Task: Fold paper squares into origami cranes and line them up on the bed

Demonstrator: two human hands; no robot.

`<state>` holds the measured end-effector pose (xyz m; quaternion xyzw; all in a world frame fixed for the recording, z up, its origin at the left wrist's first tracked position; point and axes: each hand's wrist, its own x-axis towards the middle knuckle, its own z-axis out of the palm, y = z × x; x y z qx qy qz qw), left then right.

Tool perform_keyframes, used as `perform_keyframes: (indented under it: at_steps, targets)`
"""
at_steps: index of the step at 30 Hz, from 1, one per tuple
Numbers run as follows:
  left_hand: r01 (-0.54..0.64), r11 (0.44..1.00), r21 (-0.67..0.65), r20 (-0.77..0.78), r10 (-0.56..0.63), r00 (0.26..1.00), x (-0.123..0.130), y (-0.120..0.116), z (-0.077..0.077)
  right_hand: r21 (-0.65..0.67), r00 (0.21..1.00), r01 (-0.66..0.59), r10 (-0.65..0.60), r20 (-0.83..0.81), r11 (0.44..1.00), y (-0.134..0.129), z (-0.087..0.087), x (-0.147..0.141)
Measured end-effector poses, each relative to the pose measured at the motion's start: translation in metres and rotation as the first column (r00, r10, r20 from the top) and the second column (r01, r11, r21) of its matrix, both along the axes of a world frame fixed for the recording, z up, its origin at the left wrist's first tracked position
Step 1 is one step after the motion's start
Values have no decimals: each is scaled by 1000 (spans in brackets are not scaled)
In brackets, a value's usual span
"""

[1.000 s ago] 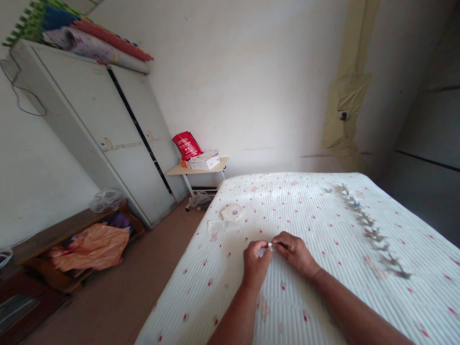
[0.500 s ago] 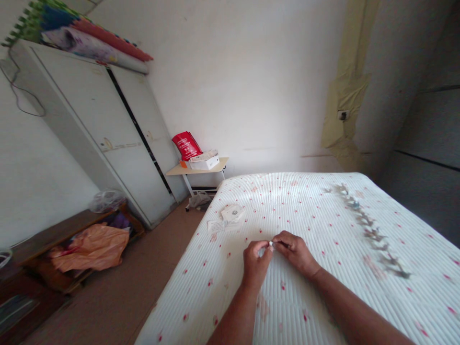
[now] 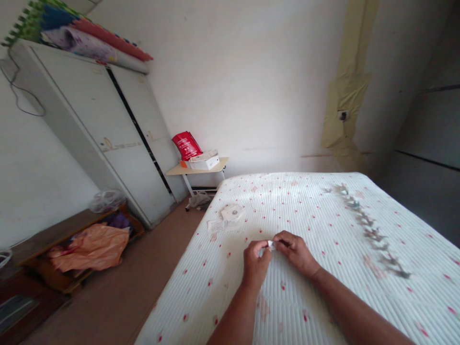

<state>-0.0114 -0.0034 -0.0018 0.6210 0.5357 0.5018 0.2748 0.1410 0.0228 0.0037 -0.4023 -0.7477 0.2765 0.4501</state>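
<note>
Both hands meet above the near middle of a white bed cover (image 3: 287,306) with small red marks. My left hand (image 3: 256,262) pinches a small white piece (image 3: 270,244) between thumb and fingertips. From the right, my right hand (image 3: 296,251) touches the same piece with its closed fingertips. The piece is too small to make out clearly. Beyond my left hand lie printed papers (image 3: 233,212), one with a round dark mark. A row of several small greyish folded-looking figures (image 3: 373,234) runs along the right side of the cover.
Beyond the bed's far left corner, a small table (image 3: 176,169) holds a red bag (image 3: 187,145) and a white box (image 3: 205,163). A grey wardrobe (image 3: 89,120) stands at the left. Below it, an orange plastic bag (image 3: 93,247) lies on a low wooden cabinet (image 3: 36,247).
Slightly more of the white piece shows between my fingertips. Both hands have stayed in nearly the same place.
</note>
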Motion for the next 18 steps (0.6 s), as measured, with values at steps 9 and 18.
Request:
perform_keyframes:
  at_steps: [9,18]
  targets:
    - [13,1000,-10,17,-13,1000,1,-1,0,-151,997,-29,18,-73,988,2,-5,-1]
    - [22,1000,18,10,-23,1000,0,-2,0,-258,972,-114,54,-230,959,0,-6,-4]
